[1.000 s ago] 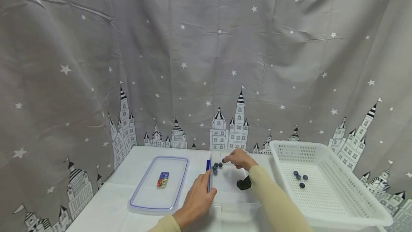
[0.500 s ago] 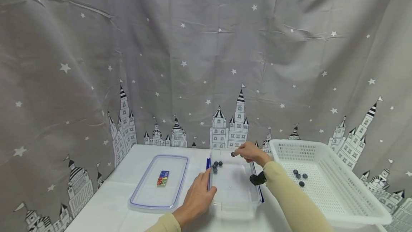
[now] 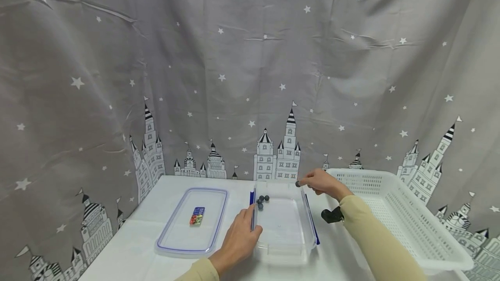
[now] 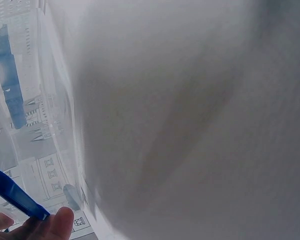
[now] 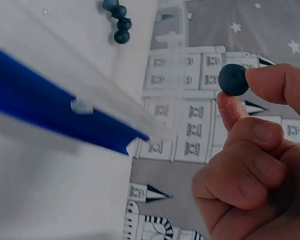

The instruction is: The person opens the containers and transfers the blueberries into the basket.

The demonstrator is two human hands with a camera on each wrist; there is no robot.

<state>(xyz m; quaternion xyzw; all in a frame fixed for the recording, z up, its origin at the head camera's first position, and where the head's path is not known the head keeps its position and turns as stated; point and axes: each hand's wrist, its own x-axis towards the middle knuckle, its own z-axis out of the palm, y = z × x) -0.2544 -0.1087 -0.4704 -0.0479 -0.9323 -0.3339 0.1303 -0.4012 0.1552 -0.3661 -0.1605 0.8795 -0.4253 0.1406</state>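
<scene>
Head view, lower centre of the frame: your right hand pinches a small dark blue ball between thumb and forefinger, the other fingers curled beneath. The ball hangs above the far right corner of the clear container — just left of the white basket, which fills the lower right of the frame. In the right wrist view the same ball sits at upper right, gripped at the fingertips, with the container's blue clip running across the left half.

Your left hand rests on the near left edge of the container, thumb lying along its blue-trimmed rim, fingers loosely bent over the edge (whether they press or merely rest cannot be told). The left wrist view shows only a thumb tip at lower left beside a blue clip; the rest is blurred white.

Inside the container, four more dark balls cluster at the far left corner; they appear at the top of the right wrist view too.

Left of the container lies its clear lid — flat on the white table — with a small coloured label showing in its middle. A dark wrist strap sits at your right cuff. A grey star-and-castle curtain fills the upper frame.
</scene>
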